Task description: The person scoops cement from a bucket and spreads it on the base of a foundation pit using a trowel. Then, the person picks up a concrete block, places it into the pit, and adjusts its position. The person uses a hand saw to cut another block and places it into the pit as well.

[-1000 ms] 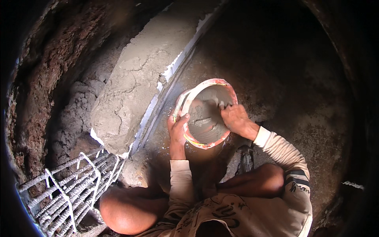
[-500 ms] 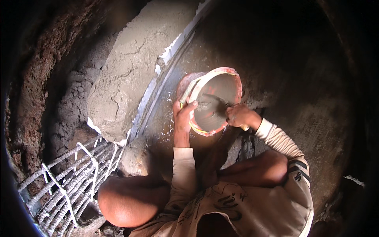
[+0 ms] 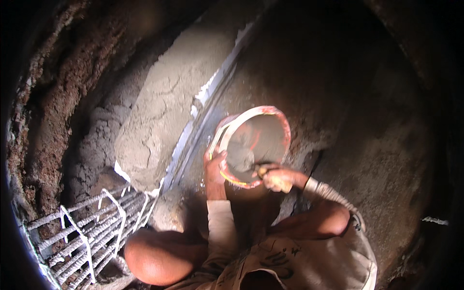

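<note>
A round bucket with a pale and reddish rim is tilted so its mouth faces me. Grey wet mortar lies inside and coats the wall. My left hand grips the rim at the near left, thumb over the edge. At the near right rim, my right hand is closed round the handle of a trowel. The trowel's blade is dark, mostly hidden in the bucket's mouth against the mortar.
A thick mortar-covered beam runs up the left, with a pale strip along its side. White-crusted reinforcing bars stick out at the lower left. A rough earth wall rises beyond. My bent knees flank the bucket.
The bucket and both hands sit lower in view, partly from the view shifting. My right hand has turned and drawn toward the near rim. A pale mortar lump shows more clearly inside.
</note>
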A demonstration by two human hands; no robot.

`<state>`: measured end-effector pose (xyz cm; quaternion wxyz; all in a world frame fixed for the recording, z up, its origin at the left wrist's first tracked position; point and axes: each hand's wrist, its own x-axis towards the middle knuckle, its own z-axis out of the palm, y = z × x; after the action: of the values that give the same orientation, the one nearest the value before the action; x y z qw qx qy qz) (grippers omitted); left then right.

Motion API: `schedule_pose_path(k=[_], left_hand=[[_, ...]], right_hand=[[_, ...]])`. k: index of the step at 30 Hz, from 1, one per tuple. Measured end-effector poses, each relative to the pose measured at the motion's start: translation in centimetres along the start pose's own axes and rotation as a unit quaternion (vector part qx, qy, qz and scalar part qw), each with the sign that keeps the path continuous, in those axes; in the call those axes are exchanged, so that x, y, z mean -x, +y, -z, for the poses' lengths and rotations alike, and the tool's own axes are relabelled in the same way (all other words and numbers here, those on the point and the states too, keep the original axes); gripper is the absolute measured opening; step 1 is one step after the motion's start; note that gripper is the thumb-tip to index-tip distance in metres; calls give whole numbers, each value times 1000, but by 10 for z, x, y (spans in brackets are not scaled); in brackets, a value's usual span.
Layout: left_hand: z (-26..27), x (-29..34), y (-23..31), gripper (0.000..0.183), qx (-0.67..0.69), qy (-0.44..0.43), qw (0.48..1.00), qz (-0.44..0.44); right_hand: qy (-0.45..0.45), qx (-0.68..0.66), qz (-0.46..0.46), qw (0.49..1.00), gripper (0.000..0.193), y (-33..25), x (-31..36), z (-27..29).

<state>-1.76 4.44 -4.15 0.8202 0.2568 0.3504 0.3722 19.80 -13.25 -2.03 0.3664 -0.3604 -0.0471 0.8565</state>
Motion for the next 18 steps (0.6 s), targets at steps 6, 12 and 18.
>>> schedule_pose_path(k=[6, 12, 18], left_hand=[[-4, -11, -1, 50, 122, 60, 986, -92], [-1, -12, -6, 47, 106, 80, 989, -59], [-32, -13, -2, 37, 80, 84, 992, -41]], right_hand=[[-39, 18, 133, 990, 57, -27, 64, -44], [169, 217, 376, 885, 63, -169, 103, -128], [508, 491, 397, 585, 44, -355, 64, -122]])
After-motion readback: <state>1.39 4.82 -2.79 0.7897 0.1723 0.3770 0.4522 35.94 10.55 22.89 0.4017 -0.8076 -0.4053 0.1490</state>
